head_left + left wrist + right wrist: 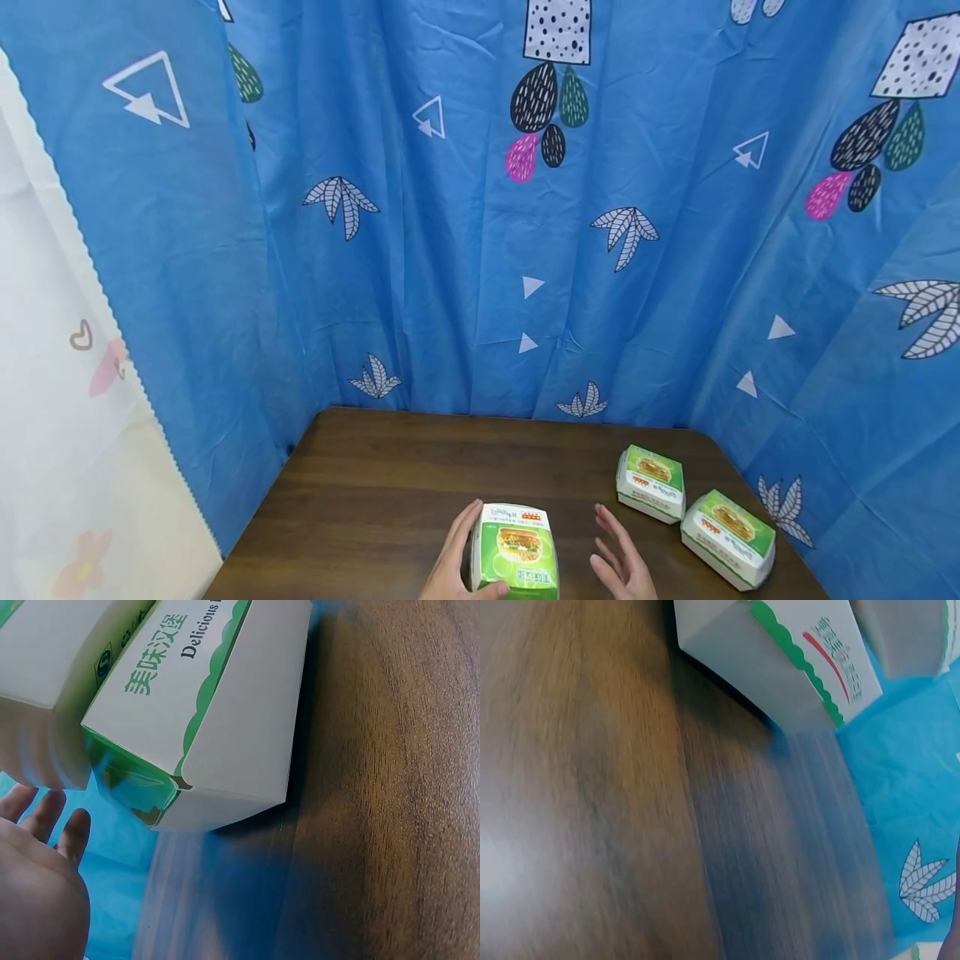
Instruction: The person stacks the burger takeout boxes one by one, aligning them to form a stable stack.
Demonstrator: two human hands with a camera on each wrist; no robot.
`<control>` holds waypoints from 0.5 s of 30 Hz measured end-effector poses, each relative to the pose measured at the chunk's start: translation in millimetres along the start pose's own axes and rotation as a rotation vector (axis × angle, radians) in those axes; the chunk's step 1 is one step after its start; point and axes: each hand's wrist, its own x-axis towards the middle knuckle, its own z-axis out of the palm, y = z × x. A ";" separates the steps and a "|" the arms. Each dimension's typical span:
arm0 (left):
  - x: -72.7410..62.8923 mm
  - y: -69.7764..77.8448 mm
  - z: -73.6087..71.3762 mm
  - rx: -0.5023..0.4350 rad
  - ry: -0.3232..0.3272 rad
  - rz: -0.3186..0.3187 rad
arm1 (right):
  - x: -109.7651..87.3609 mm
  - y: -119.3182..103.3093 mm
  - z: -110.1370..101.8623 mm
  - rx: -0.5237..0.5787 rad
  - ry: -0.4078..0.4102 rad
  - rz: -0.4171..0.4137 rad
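Observation:
A green-and-white burger box with a burger picture on its lid is at the front of the table. My left hand grips it, fingers along its left side and thumb at its near edge. In the left wrist view, this upper box sits over another burger box that stands on the wood. The right wrist view also shows the lower box. My right hand is to the right, apart from the boxes, its fingers spread and holding nothing.
Two more burger boxes, one farther back and one nearer, lie at the right side of the brown wooden table. A blue patterned curtain hangs behind and beside the table, and a pale cloth hangs at the left.

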 end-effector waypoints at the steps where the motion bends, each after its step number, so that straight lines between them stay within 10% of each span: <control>1: 0.1 0.1 0.0 -0.005 0.000 -0.012 | 0.3 0.3 -1.5 -0.005 0.005 0.004; 15: -2.2 -2.7 -1.1 -0.021 0.000 0.012 | 0.9 6.1 -22.4 -0.144 0.057 0.091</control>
